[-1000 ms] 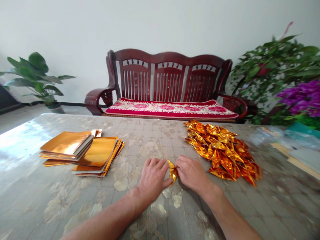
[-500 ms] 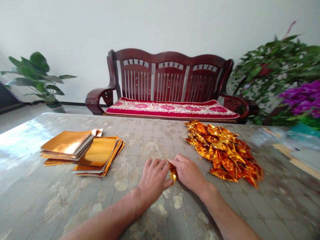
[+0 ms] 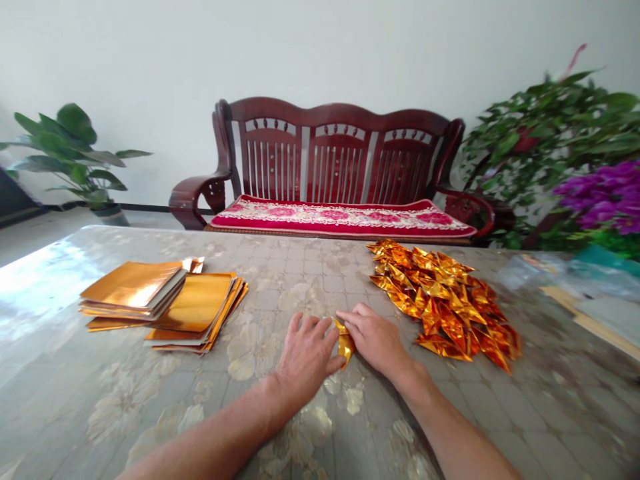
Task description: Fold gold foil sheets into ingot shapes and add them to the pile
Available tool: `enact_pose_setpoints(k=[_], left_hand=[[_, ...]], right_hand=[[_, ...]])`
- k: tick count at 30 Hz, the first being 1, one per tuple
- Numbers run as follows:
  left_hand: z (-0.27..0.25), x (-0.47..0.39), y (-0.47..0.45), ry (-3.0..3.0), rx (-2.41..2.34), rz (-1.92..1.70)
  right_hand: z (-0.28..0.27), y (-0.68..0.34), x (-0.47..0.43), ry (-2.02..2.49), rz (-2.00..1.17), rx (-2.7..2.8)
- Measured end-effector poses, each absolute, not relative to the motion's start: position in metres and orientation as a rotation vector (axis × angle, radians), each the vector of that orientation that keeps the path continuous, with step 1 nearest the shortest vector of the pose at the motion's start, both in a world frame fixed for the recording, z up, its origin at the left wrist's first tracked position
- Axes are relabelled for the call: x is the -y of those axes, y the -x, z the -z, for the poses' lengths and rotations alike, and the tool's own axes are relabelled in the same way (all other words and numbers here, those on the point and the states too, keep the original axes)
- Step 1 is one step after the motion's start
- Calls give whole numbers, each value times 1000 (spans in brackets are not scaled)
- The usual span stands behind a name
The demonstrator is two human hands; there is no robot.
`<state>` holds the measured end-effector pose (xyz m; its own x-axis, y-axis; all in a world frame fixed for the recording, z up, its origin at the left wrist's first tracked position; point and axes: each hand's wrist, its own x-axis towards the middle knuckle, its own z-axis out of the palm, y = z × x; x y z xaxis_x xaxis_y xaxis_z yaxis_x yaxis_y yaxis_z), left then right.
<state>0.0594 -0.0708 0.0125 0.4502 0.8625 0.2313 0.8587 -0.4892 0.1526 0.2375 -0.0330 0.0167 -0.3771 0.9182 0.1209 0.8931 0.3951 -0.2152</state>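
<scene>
Since the previous frame in the head view, the right hand (image 3: 375, 337) has shifted its fingertips to the far end of the gold foil piece (image 3: 345, 347), baring more of it; the left hand (image 3: 307, 347) barely moved. It lies on the worktop (image 3: 200, 400) between both hands, left thumb at its near end — whether either hand pinches or merely presses, I cannot tell. Uneven pressure might tear or skew the fold. Floral patterning covers the worktop; beyond stands a dark wooden bench (image 3: 340, 160) before a pale wall (image 3: 320, 53).
</scene>
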Motion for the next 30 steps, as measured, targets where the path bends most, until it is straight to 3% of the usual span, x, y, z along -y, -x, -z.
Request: enact_pose_setpoints(k=[10,14,21,30], left_hand=[[-13,71,-59,-2680,-1569,-446],[-10,71,-58,-2669,-1558,-502],[-19,73,-60,-2645,-1506,-555],[-14,83,-70,-2923,-1265,-339]], right_hand=[[-13,-234,35,1726,54,2333],[-14,-242,32,1652,-19,2324],[-13,-251,21,1024,-341,2439],[-21,-249,27,1121,-287,2491]])
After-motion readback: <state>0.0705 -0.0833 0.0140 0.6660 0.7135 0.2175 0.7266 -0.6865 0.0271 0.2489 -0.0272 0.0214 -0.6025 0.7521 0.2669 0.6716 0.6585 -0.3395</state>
